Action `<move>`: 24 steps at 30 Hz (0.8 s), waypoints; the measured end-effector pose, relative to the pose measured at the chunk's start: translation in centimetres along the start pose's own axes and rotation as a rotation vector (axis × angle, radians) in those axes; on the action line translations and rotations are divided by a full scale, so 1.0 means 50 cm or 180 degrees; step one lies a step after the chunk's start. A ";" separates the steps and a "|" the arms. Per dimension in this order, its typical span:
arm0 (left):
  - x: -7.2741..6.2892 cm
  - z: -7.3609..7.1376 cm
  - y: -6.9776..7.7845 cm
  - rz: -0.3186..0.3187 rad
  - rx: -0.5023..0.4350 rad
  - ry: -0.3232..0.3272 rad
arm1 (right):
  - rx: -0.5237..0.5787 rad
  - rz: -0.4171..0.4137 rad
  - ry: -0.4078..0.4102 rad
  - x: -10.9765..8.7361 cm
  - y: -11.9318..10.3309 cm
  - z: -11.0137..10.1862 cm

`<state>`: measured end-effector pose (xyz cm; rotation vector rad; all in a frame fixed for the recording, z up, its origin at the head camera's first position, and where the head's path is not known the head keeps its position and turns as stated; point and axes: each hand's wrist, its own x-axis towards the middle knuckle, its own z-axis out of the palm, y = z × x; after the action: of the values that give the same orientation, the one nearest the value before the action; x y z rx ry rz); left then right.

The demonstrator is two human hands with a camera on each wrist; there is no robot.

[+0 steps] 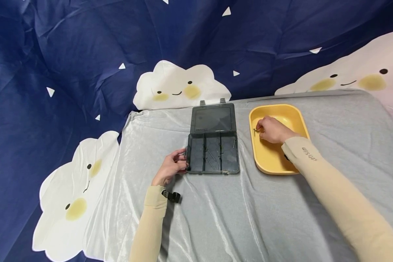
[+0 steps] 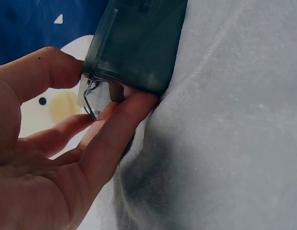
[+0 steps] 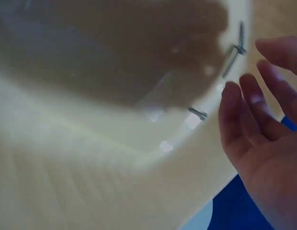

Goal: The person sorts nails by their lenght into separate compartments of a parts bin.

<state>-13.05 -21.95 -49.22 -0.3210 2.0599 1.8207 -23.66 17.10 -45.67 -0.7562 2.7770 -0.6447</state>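
A dark translucent compartment box [image 1: 195,155] lies with its hinged lid [image 1: 213,118] folded back. Several long screws [image 1: 211,155] are scattered in its middle and right compartments; the left one shows bare. My left hand [image 1: 173,165] grips the box's left side, thumb at the upper edge and fingers lower down, as the left wrist view shows. Inside a yellow basin [image 1: 271,160], my right hand [image 1: 272,130] reaches toward the left wall with fingers bent and parted. Close to those fingertips lie a few screws [image 3: 230,63], and another short screw [image 3: 197,113] sits nearby along the basin's edge.
Wrinkled grey cloth [image 1: 213,211] covers the table under both containers. Behind and to the left hangs a navy curtain [image 1: 95,43] with white clouds. A black wrist strap device [image 1: 171,196] sticks out beside the left wrist.
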 end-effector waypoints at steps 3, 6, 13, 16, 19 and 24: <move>-0.001 0.000 0.001 0.0025 0.0015 0.0019 | -0.0081 0.0084 -0.0008 0.002 -0.002 0.010; -0.001 0.000 0.001 0.0018 -0.0005 0.0020 | -0.0125 0.0096 -0.0023 0.004 -0.001 0.018; -0.001 0.000 0.000 0.0005 -0.0017 0.0018 | -0.0145 0.0035 -0.0039 0.007 0.011 0.029; 0.000 0.001 -0.001 0.0020 -0.0015 0.0008 | -0.0181 -0.0014 0.0034 0.006 0.013 0.030; 0.000 0.000 -0.001 0.0010 -0.0012 0.0005 | -0.0261 -0.0066 0.0054 0.004 0.012 0.031; -0.001 0.000 -0.001 -0.0007 0.0003 0.0011 | -0.0356 -0.0130 -0.0093 0.002 0.004 0.033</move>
<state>-12.98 -21.99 -49.24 -0.3263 2.0620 1.8190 -23.37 16.63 -47.24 -0.8391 2.7969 -0.4845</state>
